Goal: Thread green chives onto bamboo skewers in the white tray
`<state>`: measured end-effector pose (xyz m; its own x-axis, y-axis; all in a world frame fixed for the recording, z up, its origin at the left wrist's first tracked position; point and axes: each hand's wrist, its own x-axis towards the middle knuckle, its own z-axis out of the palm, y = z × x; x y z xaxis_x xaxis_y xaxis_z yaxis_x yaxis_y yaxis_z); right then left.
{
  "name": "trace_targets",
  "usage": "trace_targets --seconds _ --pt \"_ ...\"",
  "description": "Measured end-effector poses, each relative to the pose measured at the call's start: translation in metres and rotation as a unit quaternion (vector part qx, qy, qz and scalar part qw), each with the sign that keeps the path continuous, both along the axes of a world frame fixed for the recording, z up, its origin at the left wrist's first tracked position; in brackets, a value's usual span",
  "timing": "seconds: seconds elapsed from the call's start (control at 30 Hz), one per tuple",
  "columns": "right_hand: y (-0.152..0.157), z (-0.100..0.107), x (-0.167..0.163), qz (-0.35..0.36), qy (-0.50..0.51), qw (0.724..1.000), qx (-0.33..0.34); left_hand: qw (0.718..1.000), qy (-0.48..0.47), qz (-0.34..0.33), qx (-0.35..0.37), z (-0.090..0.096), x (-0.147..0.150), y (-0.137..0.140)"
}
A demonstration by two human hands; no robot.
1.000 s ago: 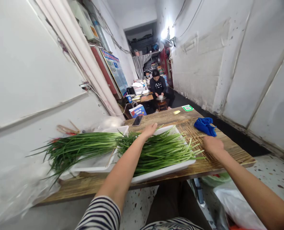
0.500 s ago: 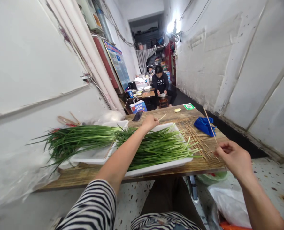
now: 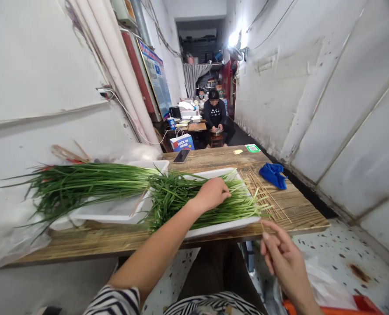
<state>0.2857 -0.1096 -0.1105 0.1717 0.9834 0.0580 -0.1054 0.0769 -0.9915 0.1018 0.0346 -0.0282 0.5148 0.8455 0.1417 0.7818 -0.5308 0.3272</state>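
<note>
Long garlic chives lie in a white tray in front of me, pale stalk ends to the right. Over them is my left hand, its fingers curled closed and touching the stalks; what lies between the fingertips is hidden. My right hand is beyond the tray's near right corner, with thumb and forefinger pinched on a thin bamboo skewer. Several more skewers are spread over the table to the right of the tray.
Another white tray at left carries more chives. On the wooden table lie a blue cloth, a phone and a green-edged code card. Two people are at the back.
My left hand has moved down from the tray's far edge onto the chives; the pale stalk it held no longer shows. My right hand has come left and lower, still pinching the skewer.
</note>
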Motion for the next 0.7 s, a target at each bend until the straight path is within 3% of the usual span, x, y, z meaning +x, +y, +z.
trace_targets --seconds 0.1,0.23,0.33,0.4,0.47,0.57,0.7 --pt "-0.005 -0.007 -0.004 -0.016 -0.029 0.999 0.009 0.999 0.021 -0.031 -0.021 0.005 -0.002 0.014" --pt "-0.004 -0.014 -0.002 -0.046 -0.060 0.997 0.024 0.993 0.035 0.059 0.095 -0.012 -0.007 0.033" --pt "-0.002 -0.013 0.003 -0.073 -0.066 0.995 0.031 0.990 -0.004 0.082 0.113 -0.024 -0.010 0.038" --pt "0.000 -0.011 0.004 -0.092 -0.059 0.994 0.031 0.993 -0.061 0.023 0.103 -0.026 -0.006 0.033" --pt "0.001 -0.010 0.005 -0.109 -0.048 0.993 0.015 0.989 -0.098 -0.093 0.056 -0.023 0.001 0.024" --pt "0.002 -0.013 0.006 -0.113 -0.034 0.993 -0.015 0.970 -0.073 -0.232 -0.009 -0.012 0.004 0.011" --pt "0.004 -0.022 0.008 -0.121 -0.090 0.989 0.000 0.977 -0.001 -0.212 -0.032 0.007 -0.017 0.006"
